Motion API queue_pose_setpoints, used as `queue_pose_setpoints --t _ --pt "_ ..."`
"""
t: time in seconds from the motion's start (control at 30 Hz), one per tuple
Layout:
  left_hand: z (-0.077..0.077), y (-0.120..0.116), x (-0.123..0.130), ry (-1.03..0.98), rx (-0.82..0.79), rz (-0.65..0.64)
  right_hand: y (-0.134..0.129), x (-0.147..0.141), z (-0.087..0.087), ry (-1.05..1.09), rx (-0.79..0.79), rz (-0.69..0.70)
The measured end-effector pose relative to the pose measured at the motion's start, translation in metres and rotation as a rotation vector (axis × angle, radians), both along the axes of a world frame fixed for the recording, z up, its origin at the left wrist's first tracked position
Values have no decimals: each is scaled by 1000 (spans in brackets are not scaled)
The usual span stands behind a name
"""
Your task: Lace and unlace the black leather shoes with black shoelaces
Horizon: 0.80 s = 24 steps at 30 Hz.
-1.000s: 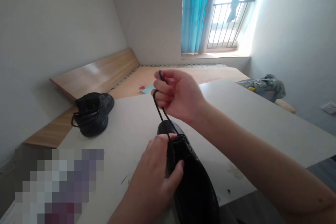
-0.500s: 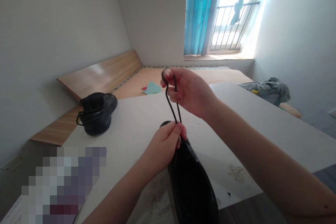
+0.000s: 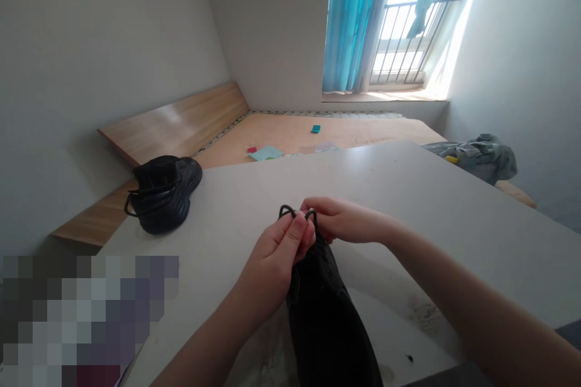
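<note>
A view down onto a pale counter (image 3: 236, 205), with a person's two bare hands at work on a black shoe (image 3: 324, 296). Taking the view as a clock face, the shoe runs from just below the centre down to six o'clock, its dark opening towards the wearer and its near end cut off by the bottom edge.

The left hand (image 3: 275, 254) comes in from seven o'clock, thumb and fingers pinched together on the black lace (image 3: 285, 207) at the shoe's far end; two small loops of it arch up there, one on either side of the pinch. The right hand (image 3: 347, 221) reaches in from four o'clock, its fingers curled close by the right-hand loop. Their tips are partly hidden, so whether they grip the lace cannot be told.

The step in hand appears to be shaping the lace into loops. The next move seems to call for keeping the left pinch firm while the right fingers get a sure hold on their loop; slack lace could slip out.

A second black shoe (image 3: 167, 199) sits on the counter at nine o'clock, its lace hanging in a loop. A blue curtain (image 3: 354, 24) hangs at one o'clock.
</note>
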<state>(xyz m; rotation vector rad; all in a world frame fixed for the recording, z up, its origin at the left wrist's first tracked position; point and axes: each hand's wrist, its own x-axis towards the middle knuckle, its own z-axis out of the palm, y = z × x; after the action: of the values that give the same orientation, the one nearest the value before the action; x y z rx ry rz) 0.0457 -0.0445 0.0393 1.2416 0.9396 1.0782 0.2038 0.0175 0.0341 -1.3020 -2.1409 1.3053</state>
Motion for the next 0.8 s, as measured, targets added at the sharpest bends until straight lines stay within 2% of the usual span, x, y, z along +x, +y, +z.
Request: queue_pose_setpoints --t 0.13,0.23,0.33,0.47,0.63,0.67,0.7,0.73,0.8 --pt "-4 1 -3 -91 -29 83 -4 5 -2 35 -54 185" --pt "-7 4 -6 -117 -29 113 -3 7 -6 54 -23 236" --pt "-7 8 -9 -102 -15 123 -2 6 -8 71 73 232" --pt "-3 11 -11 -64 23 72 1 2 -11 112 283 39" --pt "-5 10 -13 -81 15 43 3 3 -13 210 435 -392" --pt "-7 10 -13 -94 8 51 1 4 -12 218 447 -436" --pt "-9 10 -13 -105 7 71 -1 4 -10 221 443 -429" --pt "-11 10 -13 -116 12 101 -4 3 -8 224 405 -353" --pt "-15 11 -14 -147 33 169 -12 -1 -5 250 267 -76"
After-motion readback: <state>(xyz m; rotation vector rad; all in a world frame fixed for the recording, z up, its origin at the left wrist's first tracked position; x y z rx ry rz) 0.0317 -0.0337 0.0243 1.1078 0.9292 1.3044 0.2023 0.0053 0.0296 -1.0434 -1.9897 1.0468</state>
